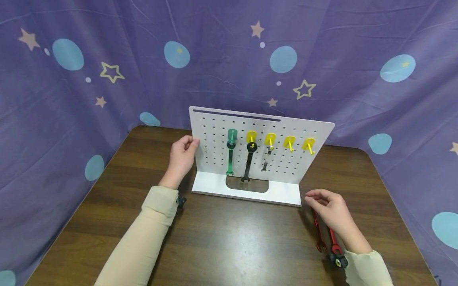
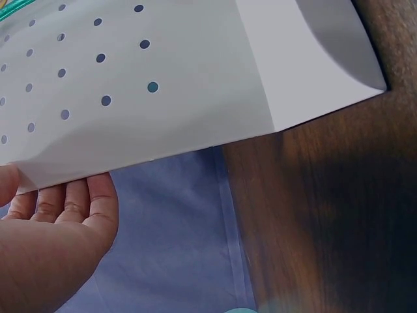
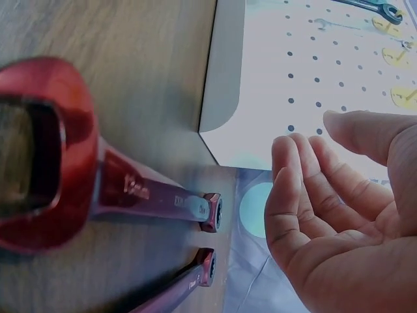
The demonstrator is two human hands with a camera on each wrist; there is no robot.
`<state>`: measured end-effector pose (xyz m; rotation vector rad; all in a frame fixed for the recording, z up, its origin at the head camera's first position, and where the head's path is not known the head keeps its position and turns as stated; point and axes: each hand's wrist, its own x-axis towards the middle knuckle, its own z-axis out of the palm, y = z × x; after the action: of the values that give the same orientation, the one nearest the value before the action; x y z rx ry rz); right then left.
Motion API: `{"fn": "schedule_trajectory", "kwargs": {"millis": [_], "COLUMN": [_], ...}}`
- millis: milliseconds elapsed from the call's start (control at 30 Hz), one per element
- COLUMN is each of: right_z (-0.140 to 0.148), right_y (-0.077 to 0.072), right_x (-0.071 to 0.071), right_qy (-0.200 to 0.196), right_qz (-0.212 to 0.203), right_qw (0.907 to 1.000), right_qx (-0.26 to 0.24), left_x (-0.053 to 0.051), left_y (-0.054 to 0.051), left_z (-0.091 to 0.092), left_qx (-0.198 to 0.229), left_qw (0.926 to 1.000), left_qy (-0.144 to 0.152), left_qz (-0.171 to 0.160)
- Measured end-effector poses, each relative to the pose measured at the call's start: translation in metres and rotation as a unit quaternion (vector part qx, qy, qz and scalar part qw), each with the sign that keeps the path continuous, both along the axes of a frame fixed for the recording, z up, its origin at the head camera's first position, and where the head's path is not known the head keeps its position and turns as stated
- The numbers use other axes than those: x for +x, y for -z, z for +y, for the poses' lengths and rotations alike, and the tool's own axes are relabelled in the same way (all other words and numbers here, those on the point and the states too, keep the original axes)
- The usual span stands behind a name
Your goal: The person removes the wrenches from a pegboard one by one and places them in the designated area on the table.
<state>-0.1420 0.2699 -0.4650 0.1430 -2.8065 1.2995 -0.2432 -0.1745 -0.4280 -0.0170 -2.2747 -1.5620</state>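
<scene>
My left hand (image 1: 180, 157) holds the left edge of a white pegboard (image 1: 211, 180), which stands on its own base. In the left wrist view the thumb is on the board's front and the fingers (image 2: 101, 202) are behind its edge. My right hand (image 1: 334, 212) hovers near the board's right front corner, loosely curled and holding nothing. Beneath it two red wrenches (image 1: 334, 240) lie side by side on the table, partly covered by the hand. From the board's hooks hang a green wrench (image 1: 230, 161), a black wrench (image 1: 249, 163) and a small silver wrench (image 1: 266, 159).
Two yellow hooks (image 1: 289, 142) at the right of the row carry nothing. The brown wooden table (image 1: 229, 238) stretches in front of the board and to both sides. A purple curtain (image 1: 229, 59) with stars and blue ovals hangs behind and around the table.
</scene>
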Motion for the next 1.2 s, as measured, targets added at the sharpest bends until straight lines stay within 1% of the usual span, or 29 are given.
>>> {"fn": "schedule_trajectory", "kwargs": {"millis": [567, 767, 1200], "right_z": [-0.010, -0.013, -0.021], "right_y": [-0.003, -0.004, -0.007], "right_x": [-0.004, -0.006, -0.010], "right_qy": [-0.001, -0.004, -0.022], "right_qz": [-0.006, -0.001, 0.005], "right_qw": [1.0000, 0.9999, 0.9993], "right_qx": [-0.007, -0.010, -0.030], "left_x": [0.000, 0.000, 0.001], "left_y": [0.000, 0.000, -0.001], "left_z": [0.000, 0.000, 0.000], "left_qx": [0.000, 0.000, 0.000], "left_qw": [1.0000, 1.0000, 1.0000], "left_qy": [0.001, 0.002, 0.002], "left_qz": [0.007, 0.006, 0.002]}}
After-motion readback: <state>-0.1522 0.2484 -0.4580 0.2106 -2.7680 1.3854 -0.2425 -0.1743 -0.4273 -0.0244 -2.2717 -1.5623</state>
